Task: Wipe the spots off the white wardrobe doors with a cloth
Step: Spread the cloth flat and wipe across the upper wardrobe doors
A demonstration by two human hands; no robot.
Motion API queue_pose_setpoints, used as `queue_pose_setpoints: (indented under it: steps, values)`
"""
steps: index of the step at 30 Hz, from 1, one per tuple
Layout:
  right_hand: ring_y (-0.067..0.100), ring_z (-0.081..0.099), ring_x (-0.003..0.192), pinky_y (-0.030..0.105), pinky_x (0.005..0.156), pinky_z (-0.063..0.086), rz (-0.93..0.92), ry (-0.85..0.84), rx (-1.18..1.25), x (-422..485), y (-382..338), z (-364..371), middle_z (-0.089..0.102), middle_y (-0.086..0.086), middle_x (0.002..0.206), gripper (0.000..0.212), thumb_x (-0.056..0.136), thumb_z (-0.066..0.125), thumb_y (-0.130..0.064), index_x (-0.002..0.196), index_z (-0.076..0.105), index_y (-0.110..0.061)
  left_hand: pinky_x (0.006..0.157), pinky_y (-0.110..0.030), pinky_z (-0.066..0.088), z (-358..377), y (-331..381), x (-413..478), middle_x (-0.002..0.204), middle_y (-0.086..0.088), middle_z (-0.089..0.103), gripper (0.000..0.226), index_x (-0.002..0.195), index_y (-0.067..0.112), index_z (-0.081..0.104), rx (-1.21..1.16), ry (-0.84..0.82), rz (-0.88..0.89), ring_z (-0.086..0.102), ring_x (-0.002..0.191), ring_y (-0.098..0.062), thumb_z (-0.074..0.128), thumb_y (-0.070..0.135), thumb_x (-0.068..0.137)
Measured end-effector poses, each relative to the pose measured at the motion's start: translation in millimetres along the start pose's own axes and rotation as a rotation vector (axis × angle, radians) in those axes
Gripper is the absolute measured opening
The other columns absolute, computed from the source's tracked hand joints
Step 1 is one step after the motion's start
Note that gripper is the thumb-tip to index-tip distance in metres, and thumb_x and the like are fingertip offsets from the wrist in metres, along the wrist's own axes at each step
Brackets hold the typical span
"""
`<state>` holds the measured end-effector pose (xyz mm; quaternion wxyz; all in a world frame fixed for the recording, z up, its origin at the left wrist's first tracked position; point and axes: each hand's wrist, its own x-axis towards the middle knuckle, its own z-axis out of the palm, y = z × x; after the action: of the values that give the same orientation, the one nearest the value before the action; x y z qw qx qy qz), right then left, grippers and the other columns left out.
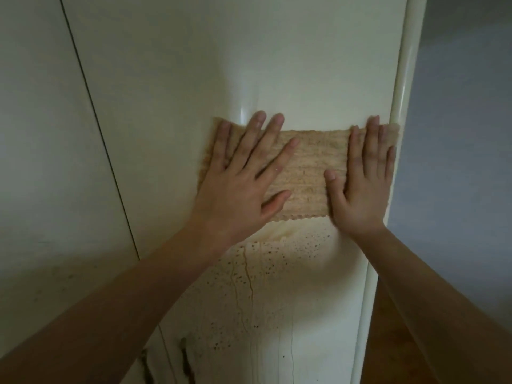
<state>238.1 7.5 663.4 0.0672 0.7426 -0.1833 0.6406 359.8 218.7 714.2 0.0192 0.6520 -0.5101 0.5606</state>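
Observation:
A beige ribbed cloth (307, 167) lies spread flat against the white wardrobe door (194, 65). My left hand (243, 178) presses its left part with fingers spread. My right hand (363, 184) presses its right part flat, fingers together, close to the door's rounded right edge. Neither hand grips the cloth; both palms hold it against the door. Below the cloth, brown spots and drip streaks (249, 284) cover the door.
A dark seam (97, 126) separates this door from the neighbouring door on the left. Two dark handles (185, 358) show at the bottom. A rounded white corner post (399, 87) runs down the right, with grey wall and wooden floor (388, 342) beyond.

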Motion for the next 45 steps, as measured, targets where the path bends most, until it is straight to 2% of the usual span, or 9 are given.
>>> queue_pose_setpoints:
  steps: [3,8,13,18,25,29,33,39,45]
  values:
    - [0.037,0.005,0.160,0.061,0.127,0.008,-0.007,-0.034,0.003,-60,-3,12,0.008,0.019,0.172,0.075,0.103,0.031,-0.049,0.164,0.019,-0.008,0.124,-0.061,0.001,19,24,-56,0.171,-0.008,0.005,0.074,0.162,0.025,0.012,0.002,-0.019,-0.014,0.004,0.157,-0.031,0.033,0.063,0.102]
    - [0.036,0.008,0.160,0.060,0.127,0.010,0.005,-0.058,0.003,-160,-5,30,0.009,0.015,0.172,0.074,0.104,0.025,-0.054,0.163,0.018,-0.011,0.124,-0.060,0.008,56,75,-150,0.169,-0.006,0.020,0.072,0.159,0.024,0.028,0.023,-0.034,-0.032,0.016,0.157,-0.029,0.048,0.059,0.099]
    - [0.036,0.006,0.160,0.062,0.127,0.008,0.025,-0.103,0.007,-178,-5,32,0.006,0.015,0.173,0.075,0.103,0.021,-0.057,0.164,0.014,-0.013,0.124,-0.058,0.013,62,77,-167,0.168,-0.005,0.022,0.069,0.159,0.025,0.031,-0.009,-0.027,-0.006,0.019,0.156,-0.026,0.049,0.057,0.099]
    - [0.033,0.003,0.161,0.059,0.128,0.007,-0.040,-0.109,0.023,-99,-36,22,0.003,0.015,0.173,0.076,0.103,0.026,-0.056,0.165,0.012,-0.015,0.123,-0.059,0.018,31,12,-127,0.167,-0.010,0.023,0.066,0.158,0.023,0.032,0.002,0.016,-0.017,0.021,0.155,-0.029,0.049,0.051,0.101]
    - [0.028,0.001,0.161,0.052,0.130,0.004,-0.102,-0.047,-0.003,87,-125,4,0.005,0.013,0.174,0.074,0.104,0.031,-0.056,0.166,0.013,-0.020,0.125,-0.056,0.011,-42,-139,-35,0.169,-0.015,0.013,0.059,0.161,0.024,0.022,0.128,0.089,-0.149,0.012,0.157,-0.030,0.033,0.044,0.107]
    - [0.028,0.002,0.161,0.053,0.130,0.005,-0.140,-0.036,0.009,124,-164,4,0.006,0.012,0.174,0.073,0.105,0.035,-0.055,0.166,0.014,-0.021,0.126,-0.055,0.009,-63,-180,-37,0.170,-0.014,0.009,0.060,0.162,0.023,0.018,0.140,0.062,-0.180,0.009,0.158,-0.029,0.029,0.047,0.108]
    - [0.029,0.002,0.161,0.054,0.129,0.006,-0.142,-0.030,0.018,83,-189,15,0.006,0.013,0.174,0.072,0.106,0.034,-0.053,0.166,0.014,-0.019,0.126,-0.056,0.010,-57,-188,-80,0.170,-0.014,0.010,0.061,0.162,0.022,0.017,0.170,0.058,-0.182,0.009,0.158,-0.030,0.033,0.047,0.108]
    - [0.029,0.007,0.161,0.055,0.129,0.012,-0.134,-0.024,0.010,-35,-224,42,0.010,0.012,0.173,0.072,0.105,0.035,-0.050,0.165,0.016,-0.017,0.124,-0.060,0.014,-31,-173,-186,0.169,-0.015,0.013,0.062,0.161,0.022,0.022,0.157,0.046,-0.146,0.013,0.157,-0.031,0.032,0.049,0.107]
    - [0.034,0.008,0.160,0.056,0.128,0.007,-0.236,-0.149,-0.025,-166,-234,68,0.006,0.015,0.173,0.077,0.103,0.033,-0.055,0.167,0.005,-0.021,0.126,-0.054,0.006,6,-138,-309,0.169,-0.012,0.016,0.063,0.160,0.022,0.025,0.155,-0.022,-0.047,0.017,0.156,-0.028,0.038,0.048,0.104]
